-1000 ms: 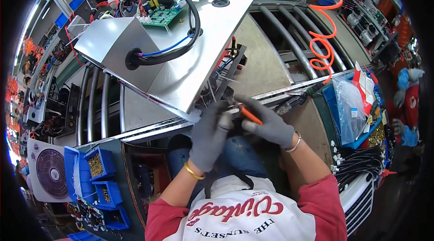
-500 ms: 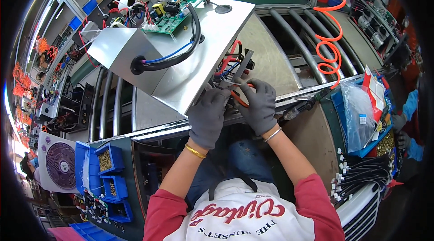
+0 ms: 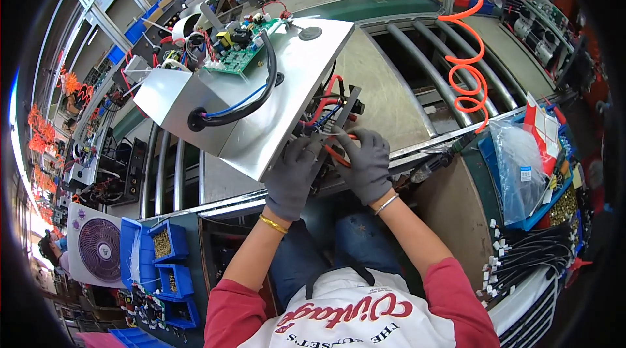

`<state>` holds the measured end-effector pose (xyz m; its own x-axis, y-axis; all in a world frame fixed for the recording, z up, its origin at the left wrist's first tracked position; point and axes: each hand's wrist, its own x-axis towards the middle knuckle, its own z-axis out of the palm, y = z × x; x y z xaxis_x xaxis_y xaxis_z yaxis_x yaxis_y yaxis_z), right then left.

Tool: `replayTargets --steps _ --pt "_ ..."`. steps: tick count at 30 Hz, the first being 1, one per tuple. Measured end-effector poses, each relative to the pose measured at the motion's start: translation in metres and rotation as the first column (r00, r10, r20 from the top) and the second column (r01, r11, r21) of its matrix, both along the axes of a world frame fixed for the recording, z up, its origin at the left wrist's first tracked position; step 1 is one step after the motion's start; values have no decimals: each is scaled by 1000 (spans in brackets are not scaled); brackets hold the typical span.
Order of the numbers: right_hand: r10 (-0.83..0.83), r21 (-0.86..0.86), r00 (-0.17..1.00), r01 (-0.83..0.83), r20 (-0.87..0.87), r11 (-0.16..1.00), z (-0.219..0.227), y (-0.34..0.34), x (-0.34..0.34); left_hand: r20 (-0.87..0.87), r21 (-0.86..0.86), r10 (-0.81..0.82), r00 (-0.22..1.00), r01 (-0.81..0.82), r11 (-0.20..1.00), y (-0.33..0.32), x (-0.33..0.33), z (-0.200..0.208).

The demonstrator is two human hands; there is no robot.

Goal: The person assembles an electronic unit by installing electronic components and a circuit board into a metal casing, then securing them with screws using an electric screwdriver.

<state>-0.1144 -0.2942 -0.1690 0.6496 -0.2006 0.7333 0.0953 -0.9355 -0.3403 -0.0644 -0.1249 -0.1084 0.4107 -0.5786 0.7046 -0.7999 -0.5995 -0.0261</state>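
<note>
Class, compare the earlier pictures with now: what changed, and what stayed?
The grey-gloved left hand and grey-gloved right hand moved forward to the red wiring beside the silver metal panel. The right hand still holds the orange-handled hand tool.

The middle is evenly and brightly lit. A pale sheen lies over the metal panel (image 3: 300, 74), and narrow highlights run along the rollers (image 3: 415, 78). White glare burns out along the left rim, while the right side falls off into dimness. The plastic bag (image 3: 515, 152) catches small bright reflections. Below the panel, around the left hand (image 3: 290, 178) and right hand (image 3: 365, 168), shadow hides small details. Central edges look fairly sharp; toward the rim things bend, stretch and soften, and the corners are black.
</note>
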Motion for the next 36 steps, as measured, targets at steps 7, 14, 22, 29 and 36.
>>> replayTargets --steps 7,14,22,29,36 --pt "280 332 940 -205 -196 921 -11 -6 -9 -401 -420 -317 859 135 898 -3 1 11" --pt "116 235 973 -67 -199 970 -34 -33 -20 -266 -201 -205 942 154 967 -19 11 -2" --pt "54 90 995 -47 -82 995 -26 -21 -5 -273 229 11 962 54 972 -35 16 -16" --pt "282 425 939 -177 -198 888 -40 -9 0 -322 -8 -115 940 118 993 -26 23 -9" --pt "267 199 949 -232 -169 952 -20 -16 -26 -385 -306 -287 877 172 936 34 0 1"
